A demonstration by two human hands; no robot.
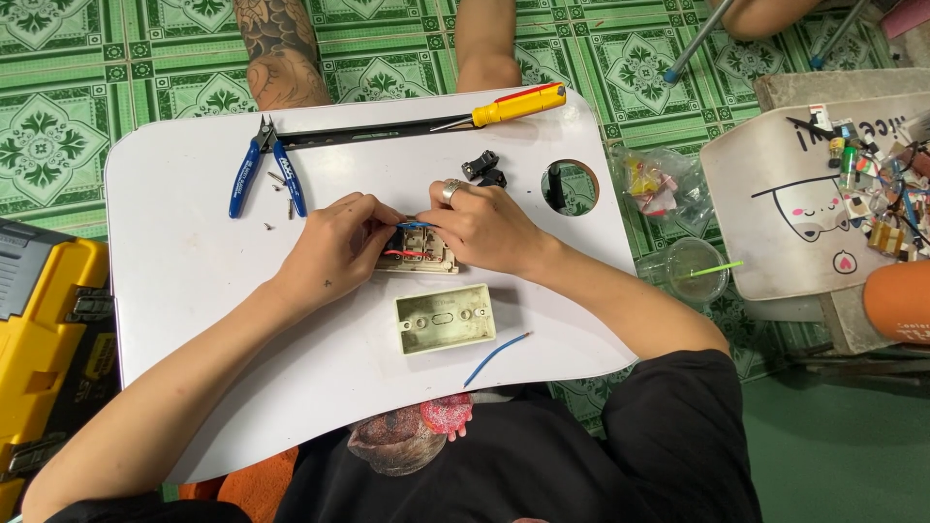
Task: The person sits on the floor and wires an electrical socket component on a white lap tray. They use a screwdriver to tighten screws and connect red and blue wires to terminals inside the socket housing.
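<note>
On the white lap table, both hands meet at a beige switch plate in the middle. The left hand and the ringed right hand each pinch its red and blue wires. An empty wall box lies just near it, blue pliers far left.

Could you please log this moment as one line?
left hand: on switch plate | right hand: on blue wire | wall box: near, empty

A white lap-table surface sits over a green patterned tile floor. Left of it stands a yellow toolbox.
</note>
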